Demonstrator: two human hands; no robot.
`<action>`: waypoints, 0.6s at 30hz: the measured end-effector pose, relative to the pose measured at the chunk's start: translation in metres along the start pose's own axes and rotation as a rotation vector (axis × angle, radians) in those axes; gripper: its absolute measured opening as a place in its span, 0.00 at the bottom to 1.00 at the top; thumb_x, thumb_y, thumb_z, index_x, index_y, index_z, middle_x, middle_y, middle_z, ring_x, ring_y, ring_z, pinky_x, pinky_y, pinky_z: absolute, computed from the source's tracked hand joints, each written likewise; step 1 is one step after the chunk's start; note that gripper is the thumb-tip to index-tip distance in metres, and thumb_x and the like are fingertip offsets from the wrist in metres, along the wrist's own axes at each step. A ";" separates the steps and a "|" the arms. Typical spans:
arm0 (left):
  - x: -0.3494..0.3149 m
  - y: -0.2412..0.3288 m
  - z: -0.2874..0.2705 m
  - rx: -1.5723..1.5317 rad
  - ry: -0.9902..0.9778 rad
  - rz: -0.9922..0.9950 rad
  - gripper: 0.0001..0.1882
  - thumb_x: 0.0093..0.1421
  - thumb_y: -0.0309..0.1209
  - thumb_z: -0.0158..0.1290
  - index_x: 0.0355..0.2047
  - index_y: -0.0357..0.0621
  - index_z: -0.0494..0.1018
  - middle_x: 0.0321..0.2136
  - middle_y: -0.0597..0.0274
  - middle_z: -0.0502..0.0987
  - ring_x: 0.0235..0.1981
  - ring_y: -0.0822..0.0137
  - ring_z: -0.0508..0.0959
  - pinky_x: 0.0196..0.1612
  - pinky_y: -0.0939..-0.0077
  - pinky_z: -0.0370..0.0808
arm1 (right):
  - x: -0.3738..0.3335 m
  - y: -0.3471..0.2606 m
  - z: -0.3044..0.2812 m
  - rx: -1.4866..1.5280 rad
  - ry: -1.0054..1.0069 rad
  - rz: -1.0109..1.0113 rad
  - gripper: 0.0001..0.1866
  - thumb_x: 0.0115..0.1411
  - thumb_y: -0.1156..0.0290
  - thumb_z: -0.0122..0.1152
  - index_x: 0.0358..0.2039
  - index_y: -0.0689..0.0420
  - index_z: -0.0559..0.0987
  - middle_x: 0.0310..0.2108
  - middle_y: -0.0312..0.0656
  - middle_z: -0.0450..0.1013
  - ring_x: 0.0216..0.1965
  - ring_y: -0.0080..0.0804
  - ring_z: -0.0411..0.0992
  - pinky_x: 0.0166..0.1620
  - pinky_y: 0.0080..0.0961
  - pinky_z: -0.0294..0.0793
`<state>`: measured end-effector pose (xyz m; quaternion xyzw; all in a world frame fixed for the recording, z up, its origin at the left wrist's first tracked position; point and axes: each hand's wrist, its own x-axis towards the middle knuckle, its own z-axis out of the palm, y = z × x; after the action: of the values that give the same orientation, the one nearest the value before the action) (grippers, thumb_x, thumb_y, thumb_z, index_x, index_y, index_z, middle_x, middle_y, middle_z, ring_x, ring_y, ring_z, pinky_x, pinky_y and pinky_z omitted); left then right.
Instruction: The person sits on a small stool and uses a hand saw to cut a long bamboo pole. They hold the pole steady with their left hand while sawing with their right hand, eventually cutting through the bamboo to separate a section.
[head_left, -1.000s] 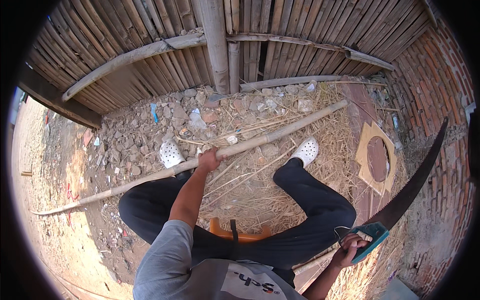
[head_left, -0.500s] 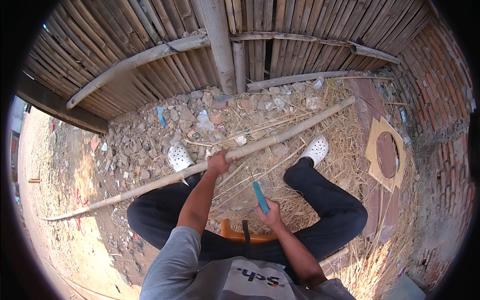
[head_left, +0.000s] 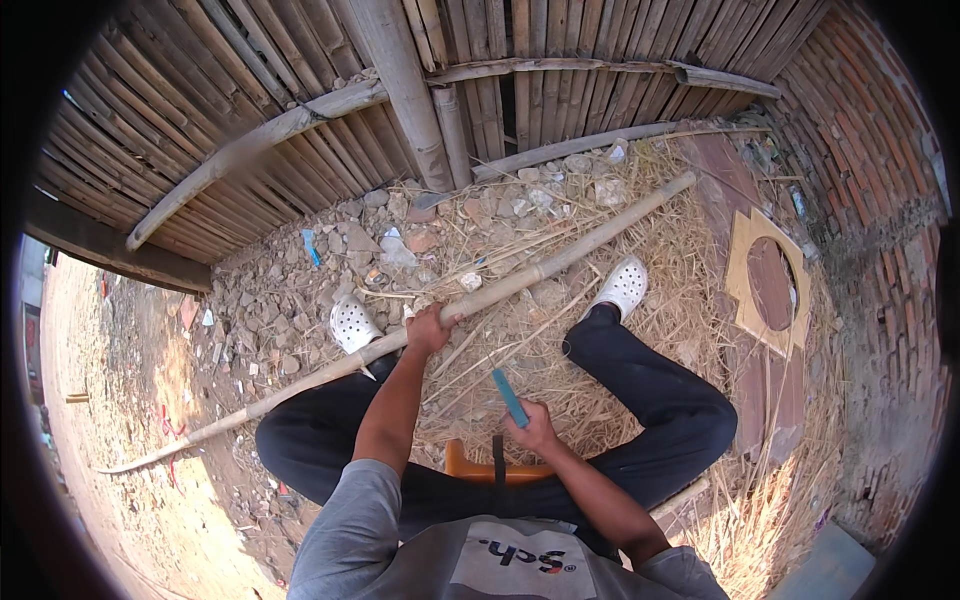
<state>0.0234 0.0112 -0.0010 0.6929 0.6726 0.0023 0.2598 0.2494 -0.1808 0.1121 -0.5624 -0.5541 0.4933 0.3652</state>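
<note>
Saw [head_left: 512,402] in right hand [head_left: 535,428], pole [head_left: 560,265] under left hand [head_left: 428,330].
Right fingers wrap its teal handle [head_left: 506,388], short of the pole; the blade is too thin to make out. Beyond, the left hand is clamped on the pole, which slants past the left shoe [head_left: 352,322] and over straw [head_left: 680,340]. Good work here, I judge, wants that hold firm so the pole cannot roll, the blade square to it, clear of the left fingers, and light strokes.

Left grip [head_left: 428,330] curls forward; right grip [head_left: 531,428] seems clenched nearer.
</note>
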 end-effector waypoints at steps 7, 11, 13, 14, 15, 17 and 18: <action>0.001 -0.005 0.006 -0.023 0.048 0.022 0.34 0.58 0.62 0.46 0.53 0.50 0.69 0.46 0.51 0.77 0.51 0.53 0.74 0.54 0.49 0.63 | -0.007 0.009 0.002 0.091 -0.057 0.029 0.06 0.54 0.73 0.59 0.29 0.62 0.75 0.20 0.43 0.71 0.23 0.28 0.71 0.30 0.27 0.71; 0.002 -0.001 0.003 -0.017 0.013 -0.015 0.34 0.58 0.62 0.46 0.53 0.50 0.69 0.46 0.51 0.76 0.52 0.53 0.73 0.55 0.49 0.62 | -0.014 0.019 0.010 0.062 -0.027 0.032 0.06 0.54 0.74 0.58 0.30 0.62 0.74 0.21 0.43 0.71 0.24 0.28 0.71 0.31 0.27 0.71; 0.002 -0.002 0.001 -0.021 -0.006 -0.023 0.34 0.58 0.62 0.46 0.53 0.50 0.69 0.46 0.51 0.76 0.53 0.53 0.73 0.55 0.49 0.62 | -0.014 0.024 0.012 0.060 -0.015 0.029 0.05 0.54 0.74 0.57 0.30 0.62 0.74 0.21 0.43 0.71 0.24 0.28 0.71 0.30 0.27 0.71; 0.001 -0.004 0.001 -0.025 0.005 -0.016 0.34 0.58 0.62 0.46 0.53 0.50 0.69 0.46 0.51 0.76 0.53 0.53 0.72 0.55 0.49 0.62 | -0.014 0.025 0.013 0.061 -0.011 0.028 0.05 0.54 0.74 0.56 0.30 0.62 0.74 0.21 0.43 0.71 0.23 0.28 0.71 0.30 0.27 0.71; 0.001 -0.005 0.001 -0.029 0.016 -0.009 0.34 0.58 0.62 0.46 0.53 0.50 0.69 0.46 0.51 0.76 0.53 0.52 0.72 0.55 0.49 0.62 | -0.015 0.027 0.013 0.089 -0.034 0.092 0.05 0.54 0.75 0.56 0.30 0.62 0.74 0.20 0.43 0.71 0.23 0.28 0.70 0.30 0.28 0.71; 0.000 -0.003 0.001 -0.036 0.014 -0.008 0.34 0.58 0.62 0.46 0.53 0.50 0.69 0.46 0.51 0.76 0.53 0.52 0.72 0.55 0.49 0.61 | -0.012 0.025 0.007 0.141 -0.075 0.226 0.05 0.54 0.75 0.56 0.29 0.62 0.73 0.20 0.43 0.71 0.22 0.28 0.70 0.29 0.28 0.71; 0.000 -0.003 0.000 -0.037 0.003 -0.015 0.33 0.58 0.62 0.46 0.53 0.50 0.69 0.46 0.51 0.76 0.53 0.52 0.72 0.55 0.49 0.61 | -0.011 0.023 0.007 0.101 -0.059 0.159 0.05 0.54 0.75 0.56 0.29 0.62 0.73 0.19 0.43 0.70 0.21 0.28 0.70 0.29 0.29 0.70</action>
<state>0.0209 0.0112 -0.0025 0.6829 0.6779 0.0139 0.2717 0.2499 -0.1951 0.0896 -0.5709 -0.4926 0.5641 0.3363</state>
